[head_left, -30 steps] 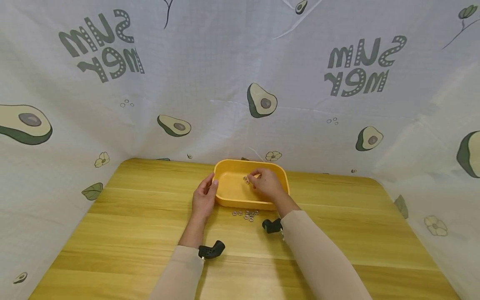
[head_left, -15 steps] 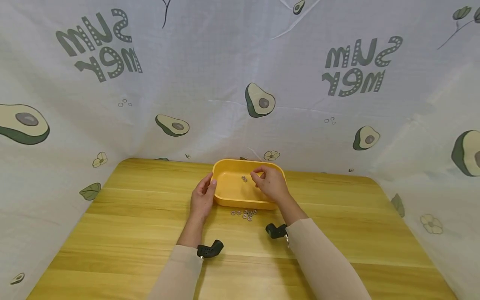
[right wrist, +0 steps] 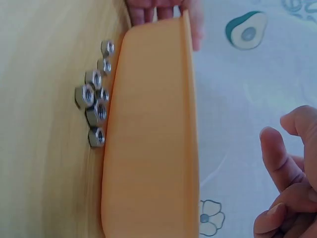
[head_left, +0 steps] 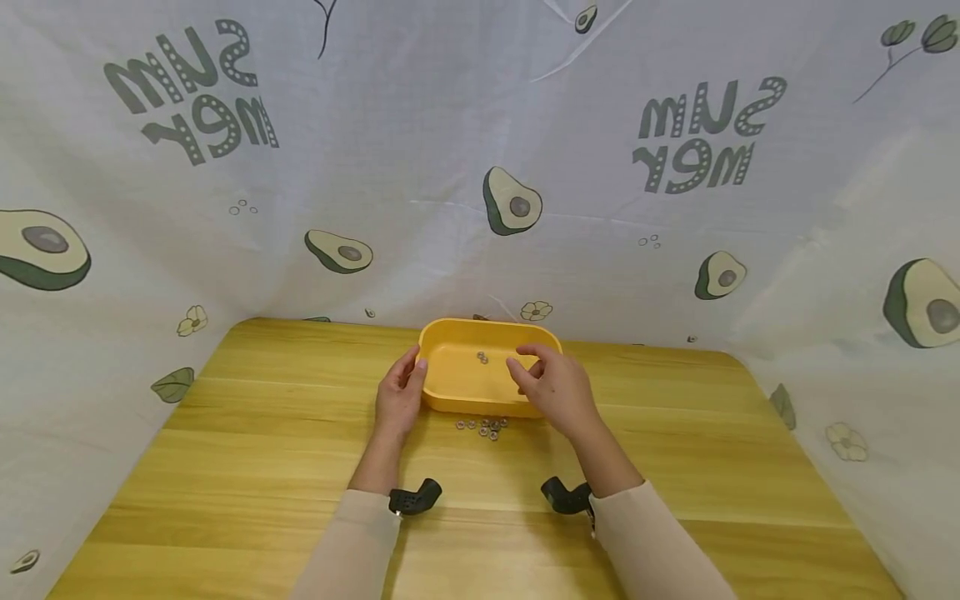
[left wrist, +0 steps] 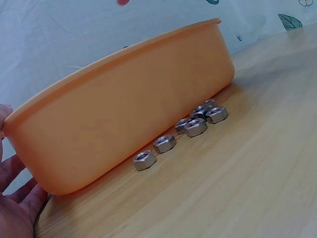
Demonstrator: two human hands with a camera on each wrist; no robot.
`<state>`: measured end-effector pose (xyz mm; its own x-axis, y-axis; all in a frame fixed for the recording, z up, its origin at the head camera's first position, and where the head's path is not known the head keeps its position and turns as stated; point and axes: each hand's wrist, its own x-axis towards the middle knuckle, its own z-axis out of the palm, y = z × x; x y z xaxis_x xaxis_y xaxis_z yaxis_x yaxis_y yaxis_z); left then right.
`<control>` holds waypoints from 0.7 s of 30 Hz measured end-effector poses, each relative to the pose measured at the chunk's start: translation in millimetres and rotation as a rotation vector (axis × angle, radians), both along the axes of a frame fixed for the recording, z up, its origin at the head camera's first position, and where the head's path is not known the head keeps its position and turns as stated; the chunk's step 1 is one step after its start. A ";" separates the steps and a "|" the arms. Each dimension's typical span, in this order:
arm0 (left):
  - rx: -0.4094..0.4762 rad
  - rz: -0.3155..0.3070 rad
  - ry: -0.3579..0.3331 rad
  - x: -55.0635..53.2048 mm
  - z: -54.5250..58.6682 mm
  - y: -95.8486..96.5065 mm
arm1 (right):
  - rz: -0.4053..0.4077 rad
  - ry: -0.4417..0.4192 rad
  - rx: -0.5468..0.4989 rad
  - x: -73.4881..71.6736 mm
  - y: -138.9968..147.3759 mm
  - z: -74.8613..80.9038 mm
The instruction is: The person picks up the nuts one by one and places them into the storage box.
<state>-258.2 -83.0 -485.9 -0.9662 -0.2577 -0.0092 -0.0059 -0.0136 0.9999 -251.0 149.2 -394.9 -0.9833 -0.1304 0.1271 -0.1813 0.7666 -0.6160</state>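
A yellow plastic tray stands on the wooden table. My left hand holds its left end, thumb at the rim and fingers against the outer wall. In the left wrist view part of that hand shows beside the tray's corner. Two small hex nuts lie together on the tray floor. Several more metal hex nuts lie on the table along the tray's front wall. Over the tray's right part hovers my right hand, thumb and index finger apart, nothing visible between them; its other fingers curl inward.
The wooden table reaches out on both sides of the tray. A white cloth with avocado prints hangs behind it and at the sides. Each wrist carries a black camera mount, the left mount and the right mount.
My right hand has drawn back rightward and toward me from the two nuts in the tray, and its thumb and index finger have parted. My left hand stays at the tray's left end.
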 end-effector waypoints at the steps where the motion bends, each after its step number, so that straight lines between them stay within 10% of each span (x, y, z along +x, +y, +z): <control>1: 0.001 -0.001 -0.003 0.1 -0.1 -0.1 | -0.012 -0.005 -0.007 5.0 0.1 0.2; 21: -0.006 -0.007 -0.009 1.3 -0.5 0.3 | -0.071 -0.059 -0.089 58.3 -5.2 -25.1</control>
<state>-256.9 -82.7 -486.4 -0.9678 -0.2513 -0.0162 -0.0148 -0.0074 0.9999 -192.7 144.0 -420.0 -0.9958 -0.0506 0.0768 -0.0897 0.7179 -0.6904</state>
